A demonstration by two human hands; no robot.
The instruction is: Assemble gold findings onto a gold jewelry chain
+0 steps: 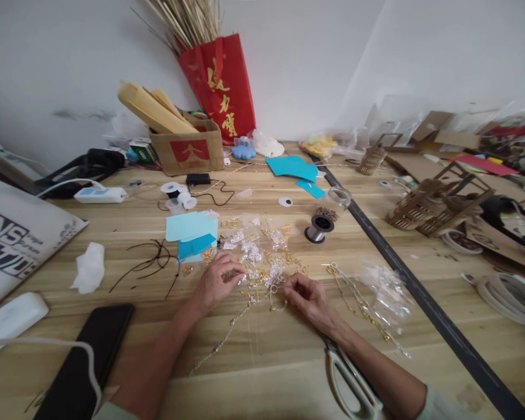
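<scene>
My left hand [221,275] is closed, thumb and fingertips together at the left edge of a spread of small gold and silver beads [276,272]. What it pinches, if anything, is too small to make out. My right hand [306,296] is also closed in a pinch, beside a small ring on a beaded chain [231,326]; I cannot tell what lies between its fingertips. The chain trails over the wood toward the lower left. Beneath my right forearm lie scissors [347,379], partly covered. Gold and silver chains [367,312] rest to the right.
A wire spool [319,228] and a clear jar [339,199] stand behind my right hand. Blue cards [196,226] and black cord [155,262] lie left of the beads. A phone [87,361] is at front left; a dark strip [385,251] crosses the table [245,391].
</scene>
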